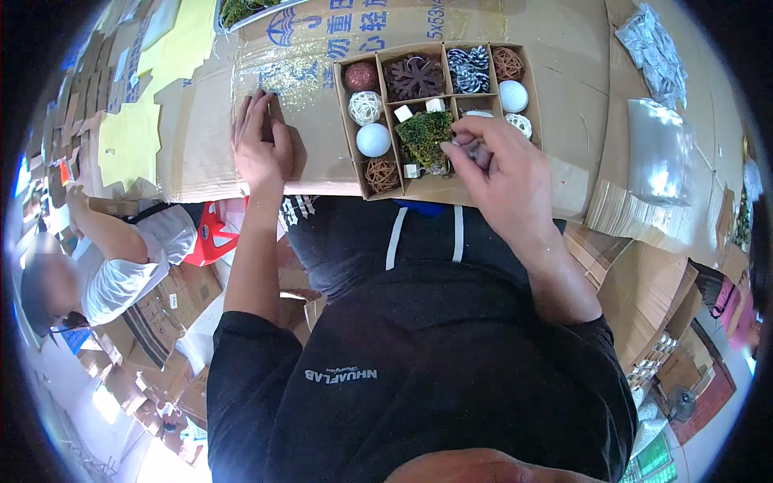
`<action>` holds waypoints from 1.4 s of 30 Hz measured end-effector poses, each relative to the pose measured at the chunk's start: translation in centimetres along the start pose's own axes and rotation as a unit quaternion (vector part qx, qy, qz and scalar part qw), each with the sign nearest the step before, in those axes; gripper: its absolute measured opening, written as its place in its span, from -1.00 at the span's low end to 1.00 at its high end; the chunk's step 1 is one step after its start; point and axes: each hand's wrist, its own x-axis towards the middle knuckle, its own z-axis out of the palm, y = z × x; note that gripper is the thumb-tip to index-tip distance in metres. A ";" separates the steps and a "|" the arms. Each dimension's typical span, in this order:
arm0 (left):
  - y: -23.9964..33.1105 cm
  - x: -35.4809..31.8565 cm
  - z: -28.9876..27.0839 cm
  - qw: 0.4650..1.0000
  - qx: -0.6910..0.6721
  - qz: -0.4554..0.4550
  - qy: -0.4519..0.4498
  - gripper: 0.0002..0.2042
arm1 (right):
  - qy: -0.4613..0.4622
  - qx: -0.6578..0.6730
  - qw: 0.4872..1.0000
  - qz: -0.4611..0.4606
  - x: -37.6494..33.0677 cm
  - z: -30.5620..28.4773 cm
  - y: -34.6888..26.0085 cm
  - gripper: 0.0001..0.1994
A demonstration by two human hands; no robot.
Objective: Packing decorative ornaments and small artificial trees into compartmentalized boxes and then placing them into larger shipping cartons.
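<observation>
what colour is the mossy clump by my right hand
The mossy clump is green with yellowish tints, seen best in the head view.

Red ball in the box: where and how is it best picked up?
Probably from above, the open side, pinching the red ball around its upper part with thumb and fingertips. It is round and sits in a corner of the box, with a white wicker ball beside it, so a sideways grip looks awkward.

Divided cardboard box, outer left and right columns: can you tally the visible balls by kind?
Red glittery ball: 1
Smooth white balls: 2
White woven balls: 2
Brown woven balls: 2
Total: 7 visible; the right hand may hide more.
</observation>
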 end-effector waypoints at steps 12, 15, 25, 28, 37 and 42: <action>0.0 0.3 0.2 1.000 -0.005 -0.001 0.004 -0.64 | -0.060 -0.042 0.997 -0.025 0.8 -1.1 -0.1 -0.87; 0.4 0.2 -0.6 1.000 0.004 -0.005 0.015 -0.64 | -0.068 -0.025 0.997 0.008 1.0 -0.8 -0.5 -0.88; -0.2 -0.3 -0.3 1.000 -0.014 -0.002 0.017 -0.61 | -0.003 -0.048 0.999 -0.025 0.1 0.5 0.2 -0.88; 0.1 -0.1 -0.1 1.000 -0.021 -0.009 0.016 -0.60 | 0.006 -0.048 0.999 -0.015 0.3 0.3 0.3 -0.90; 0.0 -0.7 0.3 0.999 -0.012 -0.025 0.044 -0.62 | 0.308 -0.309 0.889 0.140 0.0 -15.4 12.8 -0.53; 0.5 -0.9 -0.1 0.998 -0.018 -0.019 0.054 -0.63 | 0.152 -0.322 0.906 0.230 -7.2 -22.6 19.7 -0.55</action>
